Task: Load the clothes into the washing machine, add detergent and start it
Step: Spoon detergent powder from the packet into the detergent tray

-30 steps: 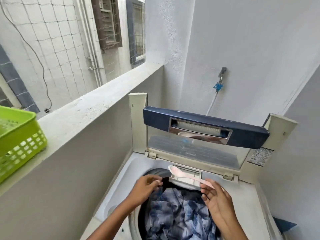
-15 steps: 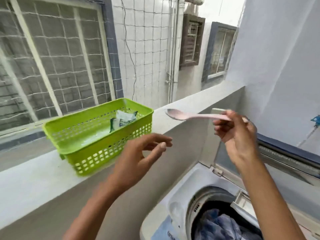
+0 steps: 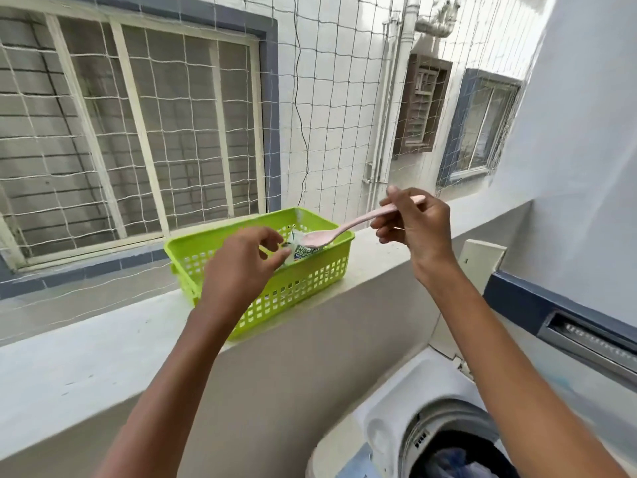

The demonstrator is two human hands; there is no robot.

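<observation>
A green plastic basket (image 3: pixel 310 281) stands on the balcony ledge with a green-and-white detergent packet (image 3: pixel 303 251) inside. My right hand (image 3: pixel 415 229) holds a pink plastic spoon (image 3: pixel 344 229) by its handle, its bowl lowered onto the packet's top. My left hand (image 3: pixel 241 267) reaches into the basket, fingers at the packet's left edge; whether they grip it I cannot tell. At the bottom right, the open white top-loading washing machine (image 3: pixel 396 408) holds dark and blue clothes (image 3: pixel 458 464) in its drum.
The pale concrete ledge (image 3: pixel 86 357) runs from lower left to upper right. A string net (image 3: pixel 327 98) hangs beyond it, before a neighbouring building's windows. The machine's raised lid with a dark blue band (image 3: pixel 551 305) stands at the right, against the white wall.
My view has turned left from the machine to the ledge. Both hands have travelled from the drum to the basket, and the spoon's bowl has dropped down onto the detergent packet.
</observation>
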